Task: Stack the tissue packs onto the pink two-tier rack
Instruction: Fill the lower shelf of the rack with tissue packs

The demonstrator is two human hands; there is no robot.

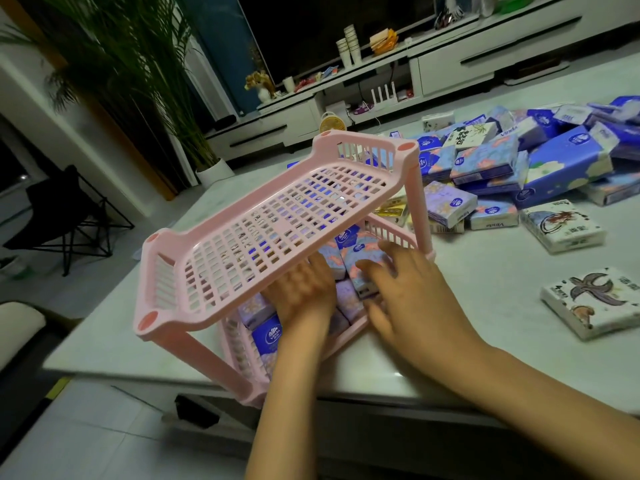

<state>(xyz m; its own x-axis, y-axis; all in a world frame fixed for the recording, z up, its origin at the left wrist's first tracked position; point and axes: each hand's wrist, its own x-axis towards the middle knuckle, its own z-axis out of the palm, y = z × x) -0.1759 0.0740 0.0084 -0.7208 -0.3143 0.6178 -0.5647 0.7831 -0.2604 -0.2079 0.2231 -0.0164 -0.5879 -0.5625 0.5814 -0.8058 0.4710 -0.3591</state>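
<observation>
Off-task items: white bench (485, 306) with a glossy top. Far side – long white TV console (485, 60) with drawers, dark TV (329, 29) above it. On the console: stacks of paper cups (349, 46), a white router (384, 95) with four upright antennas, a small vase of dried flowers (259, 84). A round yellow fan (332, 124) sits at the bench's far edge. Left – tall potted palm (114, 64) in a white pot, a black folding chair (69, 216) on the pale tiled floor (86, 427).
</observation>
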